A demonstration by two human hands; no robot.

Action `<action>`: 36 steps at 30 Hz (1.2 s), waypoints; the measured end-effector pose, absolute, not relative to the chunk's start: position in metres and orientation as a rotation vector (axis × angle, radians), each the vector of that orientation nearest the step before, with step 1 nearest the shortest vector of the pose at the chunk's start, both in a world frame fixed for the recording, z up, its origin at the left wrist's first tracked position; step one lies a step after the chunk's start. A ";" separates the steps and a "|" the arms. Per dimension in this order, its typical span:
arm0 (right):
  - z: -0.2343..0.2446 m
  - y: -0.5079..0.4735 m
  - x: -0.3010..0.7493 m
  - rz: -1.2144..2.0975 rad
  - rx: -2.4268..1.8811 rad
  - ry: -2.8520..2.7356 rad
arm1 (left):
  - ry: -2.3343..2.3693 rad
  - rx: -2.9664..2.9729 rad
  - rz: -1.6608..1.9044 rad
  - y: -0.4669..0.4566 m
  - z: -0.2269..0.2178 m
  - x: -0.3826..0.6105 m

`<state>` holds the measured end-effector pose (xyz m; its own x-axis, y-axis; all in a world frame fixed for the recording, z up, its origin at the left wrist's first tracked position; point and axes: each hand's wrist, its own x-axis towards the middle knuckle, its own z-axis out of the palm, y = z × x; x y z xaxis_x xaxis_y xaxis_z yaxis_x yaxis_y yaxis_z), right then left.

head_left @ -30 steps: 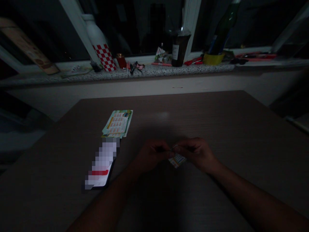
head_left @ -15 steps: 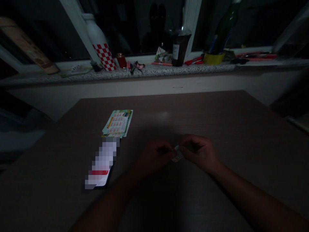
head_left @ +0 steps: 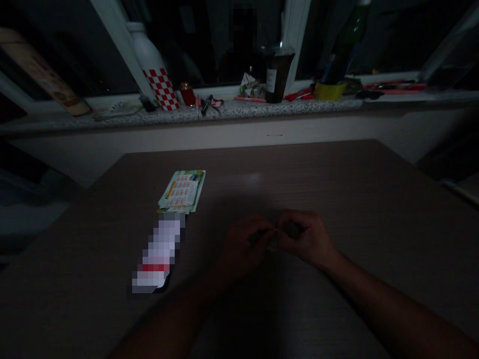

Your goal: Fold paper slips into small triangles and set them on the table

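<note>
Paper slip [head_left: 273,244] low between left grip [head_left: 243,248] and right grip [head_left: 310,239]

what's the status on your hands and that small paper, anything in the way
Left hand, right hand: both pinching small paper. Paper mostly hidden, dim light. Phone and card stack lie left of hands, clear of them.

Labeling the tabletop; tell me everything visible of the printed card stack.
The printed card stack looks like paper: pale green, with red print and a yellow strip. It lies flat on the table, edges misaligned, just beyond the phone; whether they touch is unclear. Neither the left hand nor the right hand touches it.
</note>
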<state>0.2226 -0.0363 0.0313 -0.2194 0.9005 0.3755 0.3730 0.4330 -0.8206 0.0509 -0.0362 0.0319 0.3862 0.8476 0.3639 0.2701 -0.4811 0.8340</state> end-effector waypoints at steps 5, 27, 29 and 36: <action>0.026 -0.032 0.227 0.874 -1.151 -1.746 | 1.057 1.836 1.149 -0.033 0.033 0.046; -0.005 -0.007 0.239 0.700 -1.188 -1.996 | 1.622 2.068 0.400 -0.018 0.025 0.035; -0.002 -0.007 0.242 0.636 -1.150 -2.059 | 1.647 2.154 0.416 -0.019 0.027 0.032; 0.006 -0.011 0.248 0.651 -1.024 -2.247 | 1.098 2.499 0.408 -0.015 0.032 0.024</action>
